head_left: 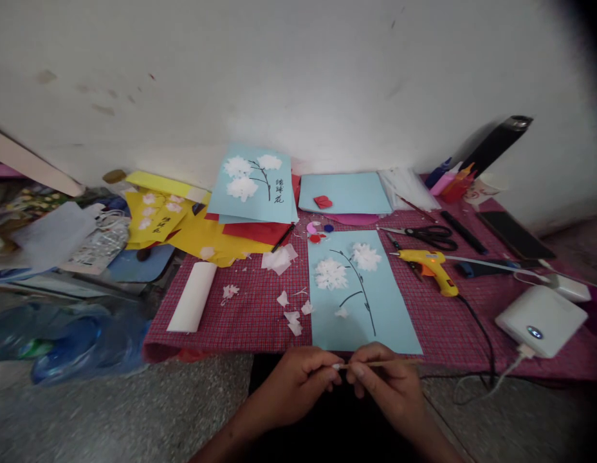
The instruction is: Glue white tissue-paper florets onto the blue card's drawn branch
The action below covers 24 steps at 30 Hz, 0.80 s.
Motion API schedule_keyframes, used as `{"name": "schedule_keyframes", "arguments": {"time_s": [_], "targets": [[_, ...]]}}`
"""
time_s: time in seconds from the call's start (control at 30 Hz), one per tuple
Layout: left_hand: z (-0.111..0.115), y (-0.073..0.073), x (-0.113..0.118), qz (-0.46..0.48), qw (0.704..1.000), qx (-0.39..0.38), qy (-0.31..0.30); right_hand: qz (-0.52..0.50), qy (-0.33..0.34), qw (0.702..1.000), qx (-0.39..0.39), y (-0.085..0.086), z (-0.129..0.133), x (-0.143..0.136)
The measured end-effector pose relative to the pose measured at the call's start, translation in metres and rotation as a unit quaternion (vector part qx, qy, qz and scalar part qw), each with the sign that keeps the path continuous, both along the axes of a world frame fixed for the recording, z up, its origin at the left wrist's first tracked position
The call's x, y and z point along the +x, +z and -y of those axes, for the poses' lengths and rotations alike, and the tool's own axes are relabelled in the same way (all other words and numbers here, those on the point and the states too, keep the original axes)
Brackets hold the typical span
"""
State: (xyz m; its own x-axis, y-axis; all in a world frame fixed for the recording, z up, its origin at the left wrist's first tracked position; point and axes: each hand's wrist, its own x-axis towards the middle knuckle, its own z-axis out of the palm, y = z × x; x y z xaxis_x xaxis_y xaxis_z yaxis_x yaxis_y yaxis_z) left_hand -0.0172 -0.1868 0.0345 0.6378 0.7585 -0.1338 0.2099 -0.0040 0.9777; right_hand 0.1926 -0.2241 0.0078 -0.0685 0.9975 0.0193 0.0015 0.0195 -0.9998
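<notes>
My right hand (388, 381) is closed around a thin wooden stick (408, 363) lying nearly level. Pinched in the fingers of my left hand (301, 381) is a small white piece of paper (336, 366) at the stick's left end. Both hands are just in front of the table edge. Beyond them lies a light blue sheet (337, 321) with a drawn dark branch (363, 289), two fluffy white paper flowers (331, 274) and a small white tuft (342, 312). Loose white paper petals (293, 318) are scattered left of the sheet.
A yellow glue gun (433, 265) with a cord, black scissors (431, 236) and a white power bank (540, 321) lie at right. A white paper roll (193, 297) is at left. A finished flower card (253, 183) and yellow sheets (211, 238) lie behind, near the wall.
</notes>
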Motion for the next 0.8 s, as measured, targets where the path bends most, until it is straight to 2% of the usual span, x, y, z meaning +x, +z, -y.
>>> {"name": "schedule_keyframes", "arguments": {"time_s": [0.17,0.33,0.47,0.57,0.67,0.73,0.8], "targets": [[0.005,-0.001,0.001,-0.043,0.991,0.128,0.023,-0.076,-0.027,0.994,-0.07,-0.001,0.002,-0.011],[0.008,-0.001,0.002,-0.077,0.987,0.133,0.051,-0.124,-0.063,0.985,-0.105,-0.005,0.004,-0.017],[-0.001,0.004,-0.013,-0.1,0.98,0.15,0.081,-0.122,-0.105,0.984,-0.074,-0.007,-0.003,-0.001],[-0.02,0.002,-0.038,-0.142,0.95,0.231,0.152,-0.104,-0.155,0.982,-0.039,-0.01,-0.018,0.021],[-0.041,-0.009,-0.062,-0.206,0.896,0.328,0.219,-0.065,-0.206,0.976,-0.011,-0.015,-0.034,0.037],[-0.049,-0.017,-0.071,-0.254,0.87,0.357,0.226,-0.049,-0.227,0.973,-0.003,-0.019,-0.041,0.042],[-0.051,-0.025,-0.073,-0.276,0.865,0.361,0.212,-0.043,-0.229,0.972,-0.003,-0.022,-0.044,0.043]]}}
